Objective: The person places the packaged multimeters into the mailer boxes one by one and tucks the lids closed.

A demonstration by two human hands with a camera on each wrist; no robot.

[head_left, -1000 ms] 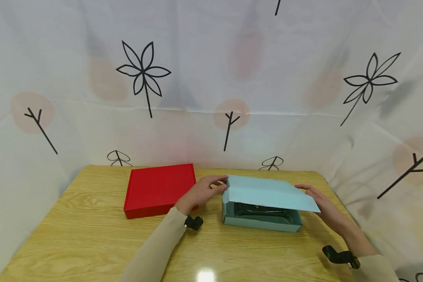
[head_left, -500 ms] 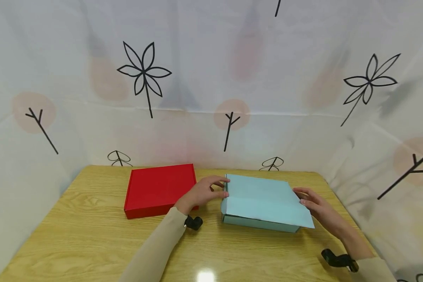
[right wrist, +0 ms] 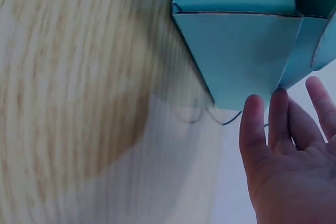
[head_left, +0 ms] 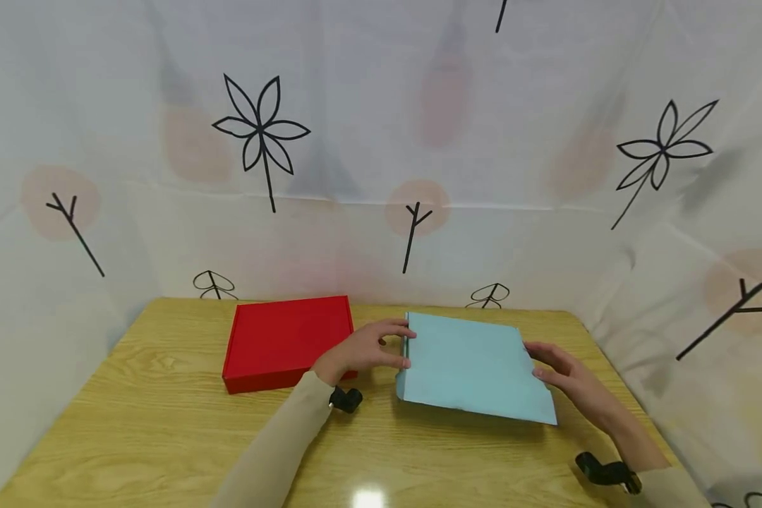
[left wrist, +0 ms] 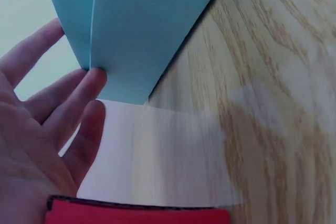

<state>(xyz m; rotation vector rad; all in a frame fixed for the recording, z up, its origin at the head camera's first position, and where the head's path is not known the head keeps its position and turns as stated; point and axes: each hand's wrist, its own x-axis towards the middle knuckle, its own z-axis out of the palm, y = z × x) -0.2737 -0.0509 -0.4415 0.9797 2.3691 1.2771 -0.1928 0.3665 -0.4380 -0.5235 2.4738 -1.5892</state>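
Note:
A light blue cardboard box (head_left: 466, 363) stands on the table at centre right, its lid lowered over the contents. The lid's front edge juts past the box front and slants slightly. In the right wrist view a dark gap shows under the lid of the box (right wrist: 236, 51). My left hand (head_left: 365, 346) touches the left side of the box, fingers spread; the left wrist view shows its fingertips (left wrist: 97, 77) at the side panel. My right hand (head_left: 571, 381) is at the lid's right edge, with its thumb near the edge and its fingers extended along the box's far side.
A closed red box (head_left: 288, 342) lies on the wooden table (head_left: 133, 423) to the left, just behind my left forearm. A patterned white cloth (head_left: 355, 141) hangs behind and beside the table. A dark camera (head_left: 603, 469) is strapped to my right wrist.
The blue lid has come down from a raised slant, covering the dark item inside and the box front. My right hand has moved slightly toward me along it; my left hand has hardly moved.

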